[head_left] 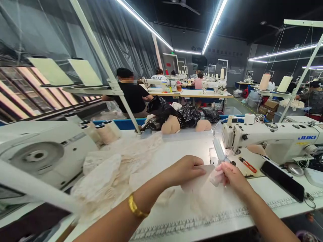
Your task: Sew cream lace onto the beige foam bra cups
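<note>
My left hand [188,170] is closed on the upper edge of a thin, pale pink fabric piece [199,190], thumb and fingers pressed together. At its right, my right hand [230,173] pinches a bunched, sheer part of the pale fabric, close to the sewing machine's needle area. The fabric hangs between both hands over the white table [227,218], its lower part blurred. The white sewing machine [275,136] stands just beyond my right hand, with a lit lamp by its needle. A heap of cream lace fabric [106,178] lies left of my hands.
Orange-handled snips [248,164] and a black phone [284,181] lie at right. A ruler strip [191,223] runs along the front edge. Thread cones [108,132] and another machine [42,154] stand left. Black plastic bags [189,116] sit behind the table; a person [132,95] sits beyond.
</note>
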### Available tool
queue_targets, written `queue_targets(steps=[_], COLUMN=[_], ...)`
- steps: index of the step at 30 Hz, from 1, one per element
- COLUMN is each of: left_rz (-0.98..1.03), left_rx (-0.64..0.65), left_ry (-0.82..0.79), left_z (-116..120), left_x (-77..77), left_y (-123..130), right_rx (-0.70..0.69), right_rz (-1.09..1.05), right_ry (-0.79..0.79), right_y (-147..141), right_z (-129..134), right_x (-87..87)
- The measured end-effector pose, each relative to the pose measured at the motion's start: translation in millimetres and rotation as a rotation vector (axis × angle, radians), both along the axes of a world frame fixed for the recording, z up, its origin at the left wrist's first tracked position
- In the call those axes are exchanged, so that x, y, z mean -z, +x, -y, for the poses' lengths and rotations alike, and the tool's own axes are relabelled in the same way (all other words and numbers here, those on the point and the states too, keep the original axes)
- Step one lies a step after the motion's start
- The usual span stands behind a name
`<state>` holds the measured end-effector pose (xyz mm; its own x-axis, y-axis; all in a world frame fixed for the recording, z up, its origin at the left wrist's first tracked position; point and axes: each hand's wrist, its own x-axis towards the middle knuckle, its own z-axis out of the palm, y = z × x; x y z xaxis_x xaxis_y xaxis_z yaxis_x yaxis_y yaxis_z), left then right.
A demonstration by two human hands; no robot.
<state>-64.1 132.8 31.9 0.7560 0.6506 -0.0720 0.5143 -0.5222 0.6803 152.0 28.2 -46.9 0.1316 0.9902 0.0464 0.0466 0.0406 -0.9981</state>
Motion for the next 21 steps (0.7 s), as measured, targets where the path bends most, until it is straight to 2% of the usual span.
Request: queue_targets(steps=[3,9,11,13,15,16,18,21], left_rz=[-0.03,0.029,0.072,0.084,0.08,0.087,0.105,0.167], left_rx=[0.112,0.205,0.313,0.431,0.488,0.491,0.474,0.357], left_ry=[0.032,0.03,-0.091,-0.313,-0.505,-0.545,-0.5,-0.202], left_z=[3,2,3,5,7,7,9,13], left_x=[-4.8,-19.3,-23.9,-27.6,-30.3,-31.6,-34.0,-36.1], left_y=[16,35,35,32,29,26,20,11], right_rx=[-0.057,-0.075,-0.129,-0.21,-0.259,-0.263,-0.236,-0.07], right_rz=[-0.046,0.2,0.304,0.402,0.495,0.544,0.661,0.892], right_ry=[-0.026,0.031,0.065,0.109,0.136,0.146,0.181,0.374], right_y=[-1,-6,-6,-5,-3,-1,1,-1], right_z=[5,18,24,30,36,38,40,40], right_x=[-5.1,-10.4,-19.3,-34.9,-54.5,-64.1,-80.3,-91.2])
